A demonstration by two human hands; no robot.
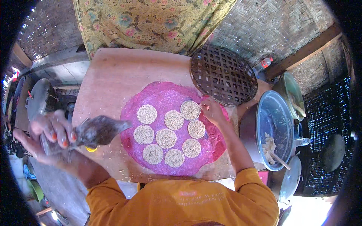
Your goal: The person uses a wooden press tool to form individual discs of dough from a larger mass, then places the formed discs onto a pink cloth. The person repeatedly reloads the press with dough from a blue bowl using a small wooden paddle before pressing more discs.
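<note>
My left hand (54,132), smeared by motion, grips a dark grey, bag-like thing (98,131) that narrows to a point, held above the table's left side. My right hand (213,112) pinches the edge of a thin ring mould (198,106). Inside that ring lies a round of pale, noodle-like strands (189,110). Several more such rounds, among them a middle one (166,138) and a near one (174,158), rest flat on a pink-purple mesh cloth (151,94).
The cloth lies on a wooden table (113,71). A dark woven basket tray (222,75) sits at the back right. To the right, a big tub (277,109) holds pale dough (269,147) and a spoon (281,162). Beyond are a green bucket (288,90) and a lidded pot (291,179).
</note>
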